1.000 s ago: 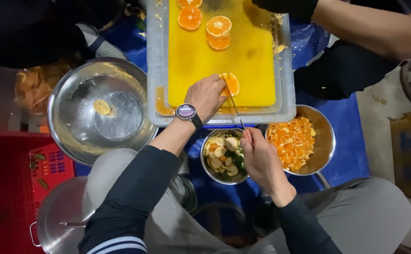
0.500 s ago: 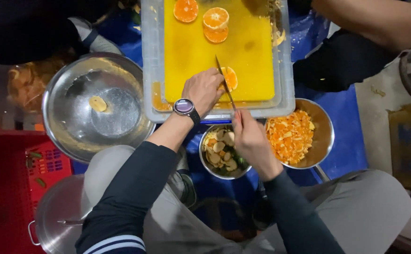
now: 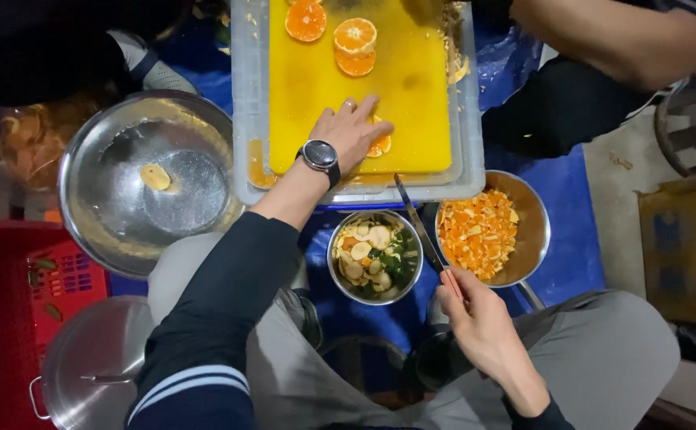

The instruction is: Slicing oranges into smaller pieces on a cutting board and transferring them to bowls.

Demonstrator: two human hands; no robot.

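Observation:
My left hand (image 3: 353, 133), with a dark watch on the wrist, presses down on an orange piece (image 3: 378, 146) lying on the yellow cutting board (image 3: 340, 87) inside a clear plastic tray (image 3: 248, 103). My right hand (image 3: 483, 314) holds a knife (image 3: 417, 224) by its handle, the blade pointing up toward the tray's near edge, between two bowls. Several orange halves (image 3: 353, 38) lie at the board's far end.
A small steel bowl (image 3: 376, 256) holds peel scraps. A pan (image 3: 495, 227) on the right holds cut orange pieces. A large steel bowl (image 3: 147, 179) with one slice sits left, above a pot lid (image 3: 89, 362) and red crate (image 3: 13, 295). Another person's arm (image 3: 602, 36) reaches in top right.
My right hand has pulled the knife back from the board toward my lap. My left hand stays on the orange piece, now with fingers spread flat over it.

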